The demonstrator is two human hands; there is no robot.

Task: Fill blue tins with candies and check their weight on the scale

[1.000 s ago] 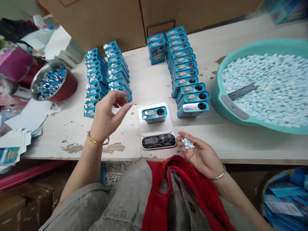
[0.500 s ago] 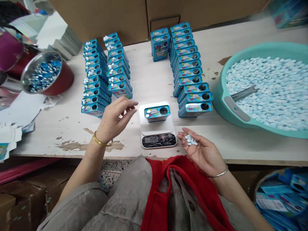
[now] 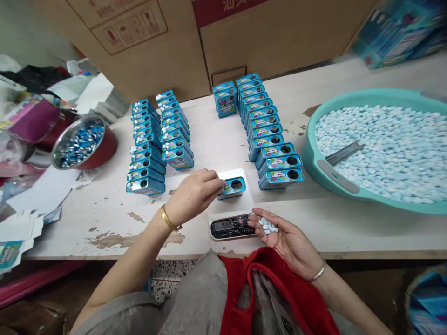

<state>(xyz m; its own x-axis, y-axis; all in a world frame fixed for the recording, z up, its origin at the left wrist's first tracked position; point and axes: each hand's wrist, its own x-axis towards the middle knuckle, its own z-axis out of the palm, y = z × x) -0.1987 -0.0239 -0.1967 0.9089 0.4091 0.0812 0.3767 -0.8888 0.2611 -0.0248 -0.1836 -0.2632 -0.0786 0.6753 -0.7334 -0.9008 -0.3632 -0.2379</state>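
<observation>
Tins point(image 3: 279, 181): glossy printed metal
Kitchen scale point(image 3: 230, 208): smooth white plastic, glossy black panel
Basin point(image 3: 316, 132), right of the scale: turquoise plastic
Scoop point(image 3: 344, 153), in the basin: greyish metal
Worktop point(image 3: 202, 121), under the scale: pale paint, worn in patches
Boxes point(image 3: 181, 56), behind the scale: matt brown cardboard

Exposure bright and fairly even on the bench point(image 3: 206, 132); light source out of frame. Shadows soft, low contrast. Area under the bench much darker, detail mostly lost. Small specular glints on the steel bowl point(image 3: 108, 151), mild sheen on tin lids point(image 3: 279, 176). Scale display point(image 3: 224, 225) readable. Centre reasonably sharp. Top corners smeared: blue packs point(image 3: 401, 39) at upper right badly blurred, carton print point(image 3: 129, 30) soft. Wide-angle stretch at edges, teal basin point(image 3: 312, 144) elongated.
</observation>
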